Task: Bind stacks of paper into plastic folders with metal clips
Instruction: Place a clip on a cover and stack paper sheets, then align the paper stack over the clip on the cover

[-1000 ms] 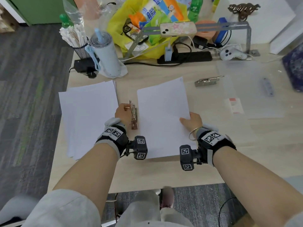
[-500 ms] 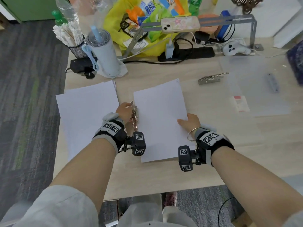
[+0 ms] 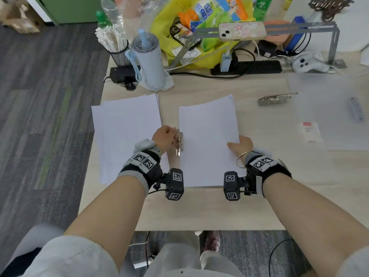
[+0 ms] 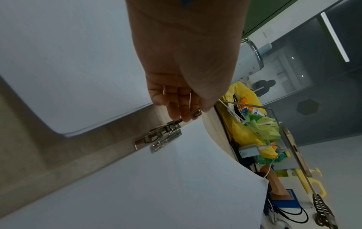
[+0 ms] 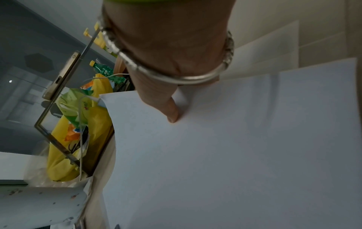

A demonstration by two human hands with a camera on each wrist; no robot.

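Note:
A white paper stack (image 3: pixel 207 140) lies in the middle of the desk, its left edge under a metal clip (image 3: pixel 179 143). My left hand (image 3: pixel 164 136) pinches the clip's lever (image 4: pixel 196 113) between thumb and fingertips; the clip body (image 4: pixel 159 137) lies flat at the paper's edge. My right hand (image 3: pixel 240 145) holds the stack's right edge, thumb (image 5: pixel 172 114) pressed on top and the other fingers hidden beneath. A second paper stack (image 3: pixel 127 132) lies to the left. A clear plastic folder (image 3: pixel 327 108) and a spare metal clip (image 3: pixel 276 98) lie at the right.
A lidded tumbler (image 3: pixel 148 62), a mesh cup of straws (image 3: pixel 115 45), a power strip (image 3: pixel 247 66), a yellow bag (image 3: pixel 199 27) and a phone on a metal stand (image 3: pixel 242 31) crowd the desk's back edge. A white controller (image 3: pixel 308 64) sits back right.
The paper stack has slid left so its edge now sits under the clip. My left hand has moved from the clip's side to its far end, at the lever.

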